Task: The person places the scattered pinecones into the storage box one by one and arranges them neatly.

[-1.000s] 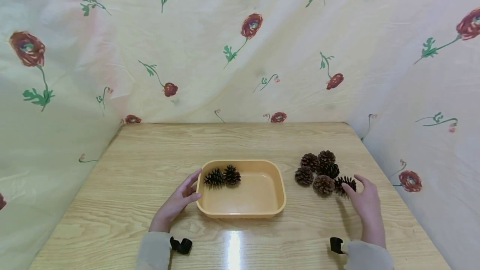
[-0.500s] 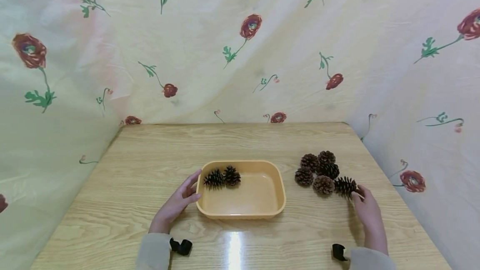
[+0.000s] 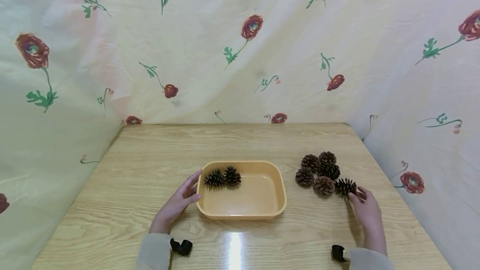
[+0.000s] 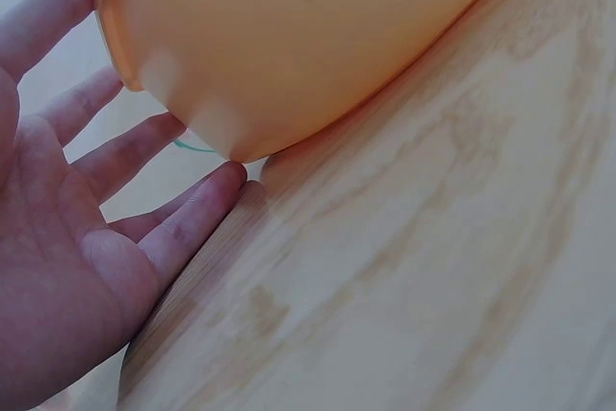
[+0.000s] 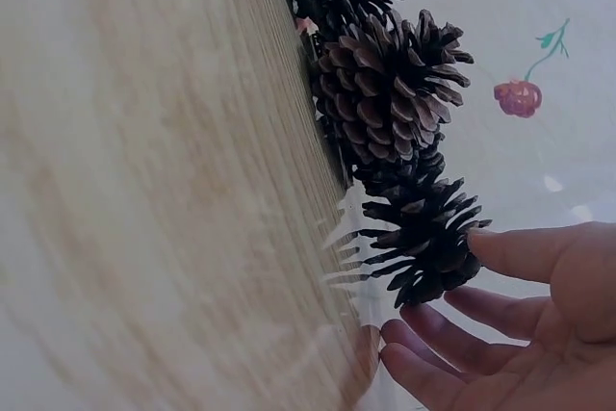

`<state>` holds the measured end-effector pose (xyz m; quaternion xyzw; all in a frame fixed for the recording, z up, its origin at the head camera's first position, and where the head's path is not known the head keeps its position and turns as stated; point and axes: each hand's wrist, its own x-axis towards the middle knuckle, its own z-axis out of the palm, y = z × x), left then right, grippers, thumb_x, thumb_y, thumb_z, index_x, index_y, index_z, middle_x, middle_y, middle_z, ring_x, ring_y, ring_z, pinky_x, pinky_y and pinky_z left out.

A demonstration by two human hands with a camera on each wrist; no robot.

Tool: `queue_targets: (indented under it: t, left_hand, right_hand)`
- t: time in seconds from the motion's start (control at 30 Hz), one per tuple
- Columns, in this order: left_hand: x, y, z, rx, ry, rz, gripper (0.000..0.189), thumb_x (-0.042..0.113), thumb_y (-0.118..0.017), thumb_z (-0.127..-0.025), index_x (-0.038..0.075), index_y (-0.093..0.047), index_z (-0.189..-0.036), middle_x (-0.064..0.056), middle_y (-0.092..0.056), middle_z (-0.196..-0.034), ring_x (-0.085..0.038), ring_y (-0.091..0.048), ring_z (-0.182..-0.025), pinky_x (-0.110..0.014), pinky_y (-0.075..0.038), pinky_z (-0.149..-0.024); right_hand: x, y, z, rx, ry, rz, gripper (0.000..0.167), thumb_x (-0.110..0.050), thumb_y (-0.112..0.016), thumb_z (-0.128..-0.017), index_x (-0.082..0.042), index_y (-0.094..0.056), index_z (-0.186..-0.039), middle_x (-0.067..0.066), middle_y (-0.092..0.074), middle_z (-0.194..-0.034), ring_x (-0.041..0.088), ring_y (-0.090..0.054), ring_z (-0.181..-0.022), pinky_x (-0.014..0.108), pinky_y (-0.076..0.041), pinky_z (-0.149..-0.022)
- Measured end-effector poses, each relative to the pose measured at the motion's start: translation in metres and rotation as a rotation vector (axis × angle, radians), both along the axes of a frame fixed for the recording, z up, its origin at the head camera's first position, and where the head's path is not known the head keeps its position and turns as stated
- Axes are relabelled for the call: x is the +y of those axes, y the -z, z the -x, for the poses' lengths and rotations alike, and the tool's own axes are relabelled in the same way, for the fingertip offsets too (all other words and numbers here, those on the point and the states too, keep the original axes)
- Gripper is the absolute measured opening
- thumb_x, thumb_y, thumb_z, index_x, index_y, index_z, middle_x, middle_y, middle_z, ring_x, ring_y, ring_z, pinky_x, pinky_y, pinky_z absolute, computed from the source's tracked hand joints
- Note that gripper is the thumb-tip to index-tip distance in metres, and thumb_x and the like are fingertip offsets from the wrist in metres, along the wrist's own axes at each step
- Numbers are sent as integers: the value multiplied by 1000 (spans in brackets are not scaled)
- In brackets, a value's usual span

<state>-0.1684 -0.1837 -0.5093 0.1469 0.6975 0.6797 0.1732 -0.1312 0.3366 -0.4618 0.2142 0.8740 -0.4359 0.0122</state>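
At the right of the head view, my right hand [image 3: 366, 209] pinches the end of a dark, spiky pine cone [image 3: 346, 187] lying on the table. In the right wrist view, the thumb [image 5: 525, 249] presses one side of that cone, with the other fingers below it. My left hand [image 3: 178, 201] rests against the left side of a yellow-orange plastic tray [image 3: 240, 216], its fingers extended along the outside. The left wrist view shows the fingers [image 4: 197, 223] touching the tray's outer wall [image 4: 289, 55]. Two pine cones [image 3: 232, 176] lie in the tray's far left corner.
Several more pine cones [image 3: 324, 185] sit clustered left of my right hand, one next to the held cone. The wooden table [image 3: 150, 149] extends around the tray. Flowered cloth [image 3: 198, 45] hangs behind it and at both sides.
My right hand has shifted slightly toward me and rightward, from over the spiky cone to its right end, where thumb and fingers now pinch it. My left hand and the tray have stayed put.
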Motion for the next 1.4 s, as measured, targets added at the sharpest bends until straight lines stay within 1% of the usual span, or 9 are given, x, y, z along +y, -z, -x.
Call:
queue_targets:
  t: [0.5, 0.7, 0.8, 0.9, 1.1, 1.2, 1.27, 1.33, 1.4]
  left_hand:
    - [-1, 3, -1, 2, -8, 9, 71, 9, -56, -97, 25, -20, -156, -12, -16, -163, -39, -33, -141, -42, -33, -112]
    - [-2, 3, -2, 9, -2, -5, 71, 9, -56, -97, 26, -20, -155, -12, -16, -163, -40, -33, -141, -44, -32, -111]
    - [-2, 2, -2, 8, -1, -12, 70, 9, -55, -97, 27, -21, -155, -11, -16, -163, -40, -33, -141, -49, -30, -113]
    - [-2, 2, -1, 2, -6, -17, 70, 9, -55, -97, 28, -21, -155, -10, -17, -163, -39, -32, -142, -51, -27, -114]
    - [-2, 0, -2, 10, -2, -9, 70, 9, -55, -97, 27, -20, -155, -10, -17, -163, -39, -32, -141, -49, -29, -113]
    - [-2, 0, -2, 28, 11, -8, 70, 9, -54, -98, 24, -18, -156, -14, -15, -163, -42, -32, -141, -53, -29, -114]
    - [-2, -1, -2, 28, 12, -3, 70, 9, -54, -98, 24, -18, -156, -14, -14, -163, -42, -32, -141, -52, -29, -114]
    - [-2, 0, -1, 23, 11, -2, 70, 9, -54, -98, 24, -18, -156, -13, -14, -163, -41, -32, -141, -50, -30, -114]
    - [-2, 0, 0, 13, 7, -2, 70, 9, -55, -97, 26, -19, -156, -11, -15, -163, -39, -32, -141, -46, -31, -113]
  right_hand:
    - [1, -1, -3, -32, 3, -68, 67, -36, -38, -103, 10, -21, -148, 39, -36, -141, 51, -41, -126, 56, -40, -99]
    - [1, -1, -3, -45, -14, -42, 68, -36, -40, -102, 7, -20, -150, 37, -35, -144, 49, -40, -130, 24, -47, -78]
    - [1, -1, -2, -52, -24, -7, 70, -37, -41, -102, 7, -17, -151, 36, -27, -149, 49, -34, -135, 33, -51, -89]
    - [0, -3, -1, -60, -36, 23, 73, -37, -42, -102, 8, -13, -151, 36, -21, -152, 49, -27, -139, 52, -41, -104]
    - [-3, -4, 0, -59, -16, 57, 78, -38, -49, -99, 7, -12, -151, 32, -19, -155, 47, -25, -141, 54, -33, -111]
    - [-4, -4, 0, -54, 1, 59, 78, -36, -52, -98, 7, -14, -151, 31, -21, -155, 45, -28, -140, 27, -48, -97]
    - [-5, -4, 0, -47, 13, 57, 78, -36, -54, -98, 7, -15, -151, 31, -24, -154, 45, -31, -139, 11, -47, -78]
    - [-5, -4, 0, -41, 22, 57, 79, -36, -55, -97, 7, -15, -151, 32, -25, -153, 45, -33, -138, 2, -36, -63]
    - [-5, -3, 0, -35, 30, 54, 80, -36, -56, -97, 7, -15, -151, 32, -27, -152, 45, -34, -137, 3, -37, -63]
